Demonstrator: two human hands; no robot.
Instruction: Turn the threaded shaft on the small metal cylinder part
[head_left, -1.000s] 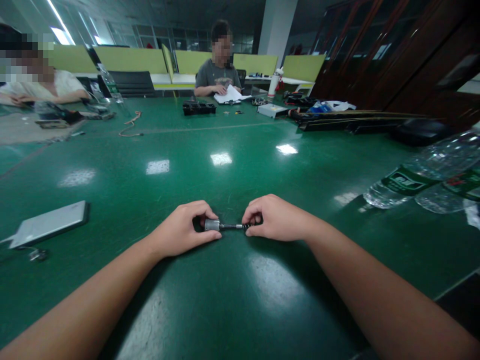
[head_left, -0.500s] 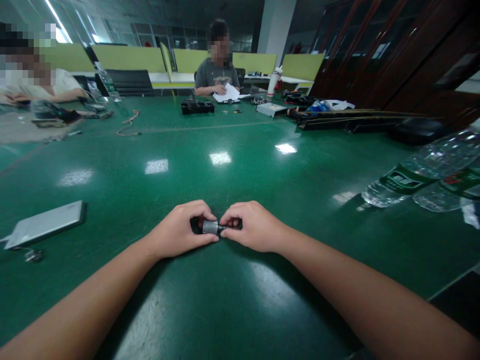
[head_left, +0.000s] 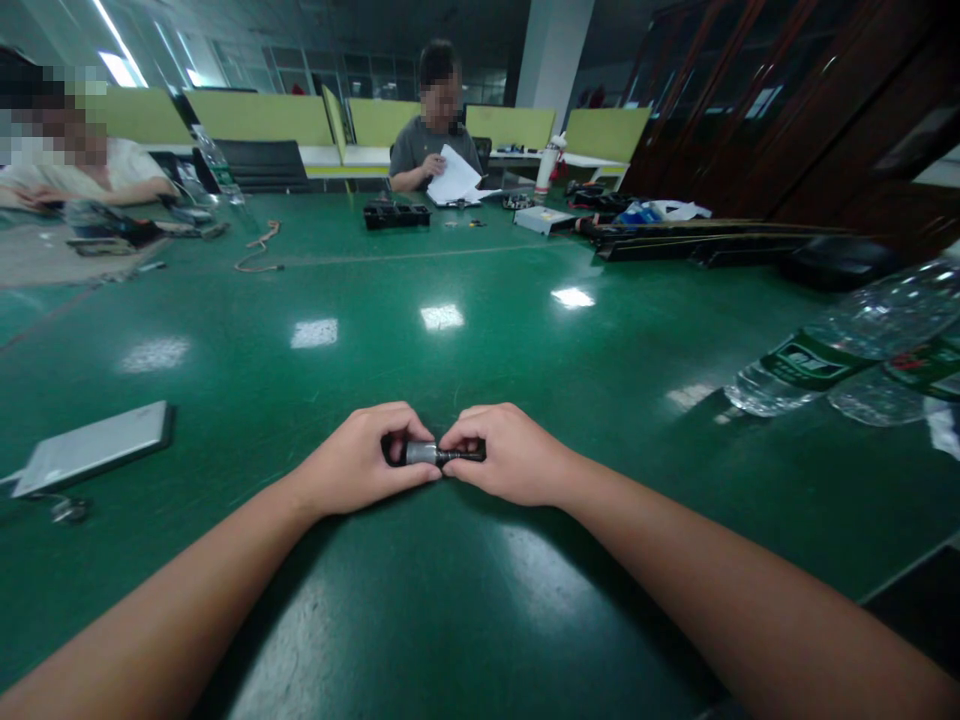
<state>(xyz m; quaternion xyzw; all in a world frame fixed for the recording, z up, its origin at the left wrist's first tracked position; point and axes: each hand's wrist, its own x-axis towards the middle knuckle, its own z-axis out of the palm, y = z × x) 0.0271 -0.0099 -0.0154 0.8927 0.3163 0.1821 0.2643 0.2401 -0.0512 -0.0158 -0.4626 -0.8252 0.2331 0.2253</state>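
Near the middle of the green table point(head_left: 480, 370), a small silver metal cylinder point(head_left: 421, 453), perhaps a motor, lies lengthwise between my hands. My left hand point(head_left: 367, 455) has its thumb and fingers closed around the cylinder. A thin dark shaft-like part point(head_left: 469, 455) sticks out of the cylinder's right end. My right hand point(head_left: 514, 455) pinches this part close to the cylinder with thumb and fingertips. The tips of both hands nearly meet. Whether the two parts are one piece cannot be made out.
A silver slab-like device point(head_left: 94, 448) with a cable lies at left. Large water bottles point(head_left: 802, 365) stand at right. Farther back are a black tray point(head_left: 396, 214), a flat metal box point(head_left: 544, 220) and long dark strips point(head_left: 675, 240). Two people sit across the table, one holding papers point(head_left: 454, 178).
My hands stay in almost the same place. The cylinder looks slightly turned, and more of the dark part shows under my right fingers. The person opposite has raised a sheet of paper.
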